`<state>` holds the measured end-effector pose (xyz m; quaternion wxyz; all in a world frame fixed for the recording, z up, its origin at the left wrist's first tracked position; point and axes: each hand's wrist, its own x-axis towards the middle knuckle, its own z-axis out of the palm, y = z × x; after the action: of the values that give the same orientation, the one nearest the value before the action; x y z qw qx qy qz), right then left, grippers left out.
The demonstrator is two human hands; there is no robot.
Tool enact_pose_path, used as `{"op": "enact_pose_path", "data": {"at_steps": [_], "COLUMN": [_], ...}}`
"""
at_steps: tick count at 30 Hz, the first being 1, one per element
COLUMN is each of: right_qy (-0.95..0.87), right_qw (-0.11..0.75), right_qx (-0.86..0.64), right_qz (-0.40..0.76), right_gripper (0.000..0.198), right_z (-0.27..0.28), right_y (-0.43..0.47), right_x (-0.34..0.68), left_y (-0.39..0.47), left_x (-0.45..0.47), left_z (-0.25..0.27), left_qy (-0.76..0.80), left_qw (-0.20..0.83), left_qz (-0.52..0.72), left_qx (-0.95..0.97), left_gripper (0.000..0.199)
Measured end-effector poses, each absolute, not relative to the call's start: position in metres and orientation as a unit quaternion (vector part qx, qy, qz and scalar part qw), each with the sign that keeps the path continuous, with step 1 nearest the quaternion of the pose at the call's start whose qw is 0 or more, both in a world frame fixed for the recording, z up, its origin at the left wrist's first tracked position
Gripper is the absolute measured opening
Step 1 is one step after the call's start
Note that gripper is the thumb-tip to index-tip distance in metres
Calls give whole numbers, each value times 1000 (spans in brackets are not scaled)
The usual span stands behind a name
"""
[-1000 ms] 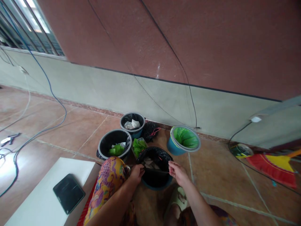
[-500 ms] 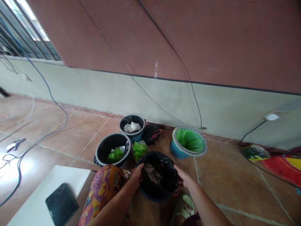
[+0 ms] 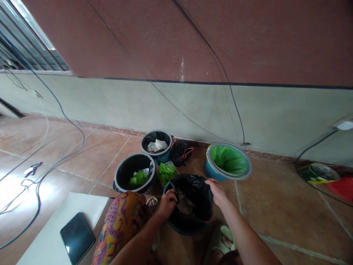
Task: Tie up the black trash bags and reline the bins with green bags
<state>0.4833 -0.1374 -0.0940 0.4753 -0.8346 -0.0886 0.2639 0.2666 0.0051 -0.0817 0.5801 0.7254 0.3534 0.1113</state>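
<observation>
Between my feet stands a trash bin (image 3: 187,231) lined with a black garbage bag (image 3: 202,198), with crumpled brownish paper (image 3: 185,204) inside. My left hand (image 3: 167,204) is closed on the bag's edge at the left rim. At the right rim, my right hand (image 3: 217,191) pinches the bag's upper edge, fingers closed. A red drawstring shows low on the bag's right side. Just beyond the bin lies a clear container with green plastic bags (image 3: 167,172).
Two black-lined bins (image 3: 118,176) (image 3: 143,149) stand left, holding waste. A tied black bag (image 3: 179,151) lies by the wall; a green-lined bin (image 3: 211,170) stands right. A phone (image 3: 77,238) rests on a white board (image 3: 52,230). Cables (image 3: 59,162) cross the floor.
My left hand has moved from the bin's outer side onto the bag's edge. My right hand has risen to the bag's upper edge, and the bag's right side is drawn up.
</observation>
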Motion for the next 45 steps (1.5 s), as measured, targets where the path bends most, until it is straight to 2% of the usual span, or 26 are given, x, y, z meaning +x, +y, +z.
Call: {"op": "enact_pose_path", "data": {"at_steps": [3, 6, 10, 12, 15, 17, 20, 24, 29, 33, 37, 41, 45], "right_qy": [-115, -124, -143, -186, -263, -289, -289, -257, -223, -210, -219, -237, -218], "right_qw": [549, 551, 488, 444, 310, 199, 126, 125, 131, 137, 125, 85, 80], "right_qx": [-764, -751, -785, -797, -844, -885, -921, -941, -949, -952, -951, -944, -938], "right_qz": [319, 342, 353, 364, 349, 306, 229, 181, 180, 175, 181, 212, 258], "right_gripper": [26, 25, 36, 37, 22, 16, 27, 36, 41, 39, 37, 42, 57], "right_z": [-70, -56, -56, -58, -53, -45, -31, -23, -33, -40, -42, -45, -50], "right_y": [-131, -134, -142, -145, -146, -145, -143, -147, -165, -178, -181, -179, -181], "right_x": [475, 472, 478, 481, 480, 479, 481, 491, 500, 501, 500, 492, 479], "left_y": [8, 14, 24, 28, 33, 37, 46, 62, 72, 71, 65, 59, 65], "left_x": [267, 274, 289, 299, 313, 319, 319, 299, 272, 268, 284, 309, 332], "left_z": [-84, -86, -87, -87, -87, -85, -77, -57, -28, -19, -19, -17, -15], "left_qy": [373, 448, 532, 542, 535, 531, 507, 490, 521, 504, 414, 332, 291], "left_qw": [661, 706, 627, 546, 436, 407, 416, 405, 267, 200, 204, 224, 202], "left_qz": [123, 161, 111, 44, -14, -16, -5, 22, -78, -113, -105, -162, -177], "left_qx": [639, 525, 557, 637, 724, 744, 755, 772, 807, 833, 881, 902, 918], "left_gripper": [14, 10, 32, 35, 16, 4, 14, 24, 29, 33, 40, 56, 34]}}
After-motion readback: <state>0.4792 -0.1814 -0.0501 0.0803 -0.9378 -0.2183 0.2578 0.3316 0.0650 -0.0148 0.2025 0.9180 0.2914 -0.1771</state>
